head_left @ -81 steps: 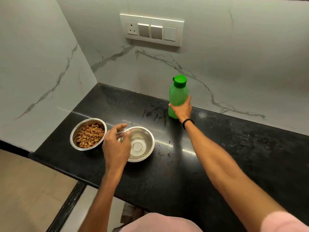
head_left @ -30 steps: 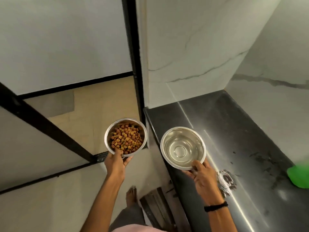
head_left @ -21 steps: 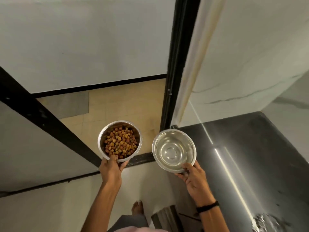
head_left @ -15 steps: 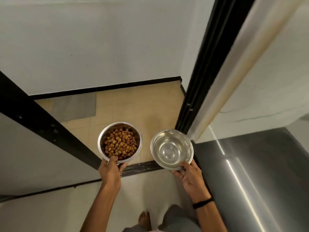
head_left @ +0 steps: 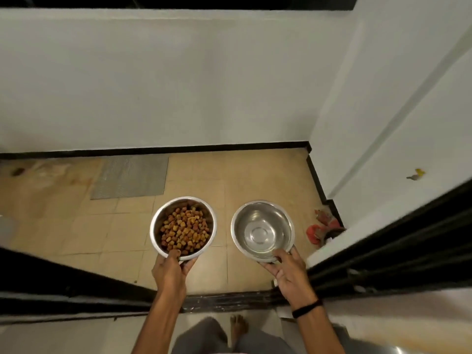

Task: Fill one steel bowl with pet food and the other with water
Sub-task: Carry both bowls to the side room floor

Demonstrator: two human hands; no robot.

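Note:
My left hand grips the near rim of a steel bowl filled with brown pet food, held in the air above a tiled floor. My right hand holds the near rim of a second steel bowl, which has clear water in its bottom. Both bowls are level and side by side, a short gap between them. The green bottle is out of view.
A doorway with a black sill and black frame lies just ahead of my bare foot. Beyond is beige tiled floor with a grey mat, white walls, and a red-orange cloth at the right corner.
I lifted both bowls off the black counter and turned left away from it. The counter and bottle have left the view; the bowls now hang over the floor at the doorway.

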